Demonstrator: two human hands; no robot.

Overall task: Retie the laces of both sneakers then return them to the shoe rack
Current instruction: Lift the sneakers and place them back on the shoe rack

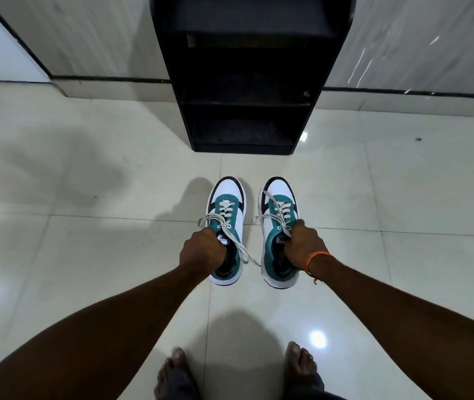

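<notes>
The left hand point(201, 249) has its grip closed on the left sneaker point(227, 226) at the tongue. The right hand point(305, 245) clasps the right sneaker point(277, 226) likewise. The black shoe rack point(247, 82) stands just beyond.

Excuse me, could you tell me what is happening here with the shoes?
A person stands barefoot on a tiled floor, holding one sneaker in each hand. The left hand grips the left sneaker at its opening, the right hand the right sneaker. The laces hang loose. The black shoe rack stands just ahead, its visible shelves bare.
</notes>
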